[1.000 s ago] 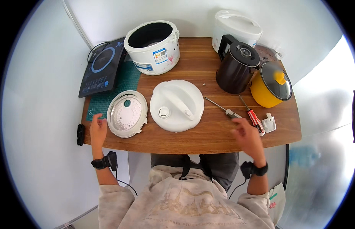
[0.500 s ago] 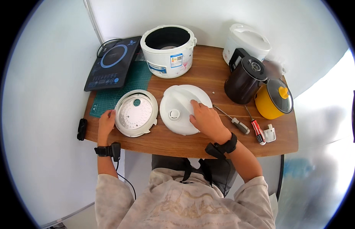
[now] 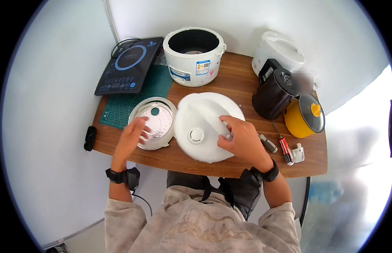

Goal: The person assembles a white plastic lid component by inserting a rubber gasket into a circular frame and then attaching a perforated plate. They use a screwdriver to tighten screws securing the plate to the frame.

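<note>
My left hand [image 3: 132, 135], fingers loosely curled and gripping nothing, is over the left side of the round cream-rimmed metal inner lid [image 3: 157, 123]; I cannot tell whether they touch. Beside it, over the brown wood-grain table [image 3: 234, 71], is the big round white plastic lid [image 3: 206, 126]. My right hand [image 3: 242, 141] pinches its raised handle between thumb and fingers, near the grey-handled screwdriver [image 3: 268, 143].

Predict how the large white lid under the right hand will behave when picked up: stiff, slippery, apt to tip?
The white lid looks like moulded plastic, so probably stiff and fairly light. Its smooth, rounded top may be slippery away from the raised handle. With the right hand at the handle's right end, the left side might dip.
</note>
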Available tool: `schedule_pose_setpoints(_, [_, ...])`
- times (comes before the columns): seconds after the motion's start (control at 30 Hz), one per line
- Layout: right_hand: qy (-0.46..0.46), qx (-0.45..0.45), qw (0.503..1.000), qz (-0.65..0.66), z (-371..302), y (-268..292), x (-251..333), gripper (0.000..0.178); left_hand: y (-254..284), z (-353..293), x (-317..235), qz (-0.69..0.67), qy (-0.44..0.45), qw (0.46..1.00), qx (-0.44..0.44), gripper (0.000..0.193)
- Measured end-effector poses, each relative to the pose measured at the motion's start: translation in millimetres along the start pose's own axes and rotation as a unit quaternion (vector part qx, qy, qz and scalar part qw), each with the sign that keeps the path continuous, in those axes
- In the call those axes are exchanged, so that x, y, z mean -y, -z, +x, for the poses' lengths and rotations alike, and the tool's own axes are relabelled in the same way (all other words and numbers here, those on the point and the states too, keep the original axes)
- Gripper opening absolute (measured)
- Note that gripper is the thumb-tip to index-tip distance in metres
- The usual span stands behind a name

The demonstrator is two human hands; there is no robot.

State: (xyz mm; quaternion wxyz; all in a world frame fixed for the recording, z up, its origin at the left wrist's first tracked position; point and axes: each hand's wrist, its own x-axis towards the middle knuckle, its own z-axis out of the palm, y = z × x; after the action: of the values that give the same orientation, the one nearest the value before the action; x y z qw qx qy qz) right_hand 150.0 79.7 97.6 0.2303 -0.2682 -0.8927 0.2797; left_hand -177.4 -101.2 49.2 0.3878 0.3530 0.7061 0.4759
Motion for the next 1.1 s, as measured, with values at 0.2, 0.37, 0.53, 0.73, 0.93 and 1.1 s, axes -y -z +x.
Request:
schedule_pose_setpoints(0.2, [0.071,0.009,0.995,0.067,9.0,-9.0,34.6,0.043,-46.2,-46.4,-21.0,-0.252,0.003,0.965,0.07,0.058])
schedule_pose_setpoints(0.37, [0.095,0.004,0.993,0.065,21.3,-20.3,40.8,0.049,-33.2,-44.0,-10.2,-0.321,-0.028,0.946,0.039,0.053])
schedule_pose_setpoints(0.53, [0.126,-0.022,0.99,0.064,22.5,-15.7,47.2,0.059,-7.5,-33.9,-1.2,-0.384,-0.055,0.92,-0.05,0.046])
schedule_pose_setpoints(0.73, [0.09,0.021,0.994,0.059,5.9,-4.4,27.3,0.059,60.5,17.1,25.0,-0.426,-0.141,0.883,-0.136,0.037])
schedule_pose_setpoints(0.93, [0.052,0.062,0.995,0.057,-11.2,-0.7,12.4,0.059,96.1,72.0,39.9,-0.448,-0.146,0.869,-0.155,0.035])
schedule_pose_setpoints(1.1, [0.036,0.071,0.995,0.052,-19.3,-1.7,0.3,0.06,103.5,102.4,48.4,-0.465,-0.13,0.858,-0.176,0.034])
